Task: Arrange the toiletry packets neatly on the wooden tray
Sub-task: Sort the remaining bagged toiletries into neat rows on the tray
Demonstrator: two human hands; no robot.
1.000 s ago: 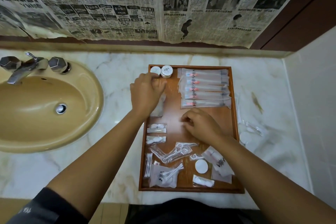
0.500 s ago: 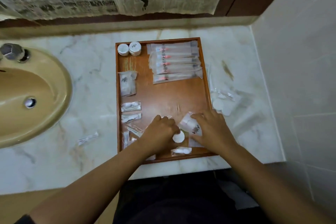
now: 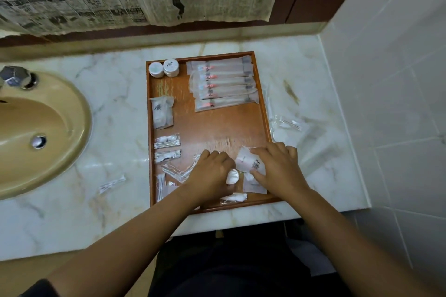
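a person's left hand (image 3: pixel 210 173) and right hand (image 3: pixel 277 166) worked at the near end of a wooden tray (image 3: pixel 147 128) on a marble counter (image 3: pixel 108 103) beside a sink (image 3: pixel 48 128). the left hand's fingers were curled around the side of a small white pot (image 3: pixel 233 177), which sat tilted between the two hands and appeared to be pinched. the right hand lay with its fingers spread and fairly straight on a white sachet (image 3: pixel 251 163), pressing it to the tray floor. the far half of the tray looked sorted: a row of long toothbrush packets (image 3: pixel 223 84) lay stacked side by side at the far right, two round pots (image 3: pixel 164 69) stood together in the far left corner, and down the left side sat a pouch (image 3: pixel 163 112) and two cotton bud packets (image 3: pixel 167 141), one behind the other. the near end remained a jumble, with clear packets (image 3: pixel 178 171) overlapping at odd angles under the left hand and a cotton packet (image 3: pixel 234 198) against the near rim. several items were off the tray altogether (a thin packet (image 3: pixel 112 184) on the counter to its left, a loose heap (image 3: pixel 288 125) to its right). by this showing the job was roughly half done, with the near pile to be squared up and the strays to be brought in.
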